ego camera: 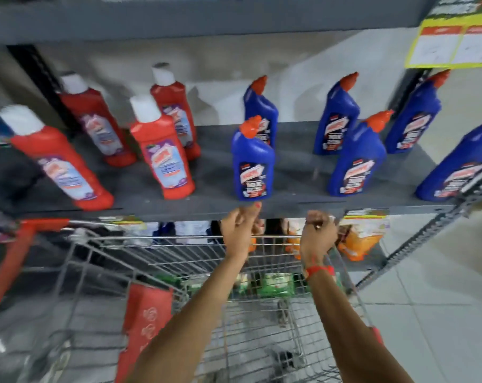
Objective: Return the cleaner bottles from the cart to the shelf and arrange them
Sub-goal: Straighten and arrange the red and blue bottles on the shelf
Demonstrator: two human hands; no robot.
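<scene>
Both your hands are up at the front lip of the grey shelf, empty. Your left hand sits just under the edge, fingers curled loosely inward and gripping nothing, its thumb tip reaching up to the lip right below the nearest blue bottle. Your right hand is balled into a loose fist beside it, also under the edge, a red band at the wrist; whether it touches the wire rim below, you can't tell. On the shelf, four red bottles with white caps stand at the left, the front one near the edge and another further left. Blue bottles with orange nozzles fill the right side: one at the front, one behind it, more toward the far right. The wire cart sits below your arms, hard against the shelving, its red handle to your left. Green packets lie deep in the basket; the picture is blurred.
</scene>
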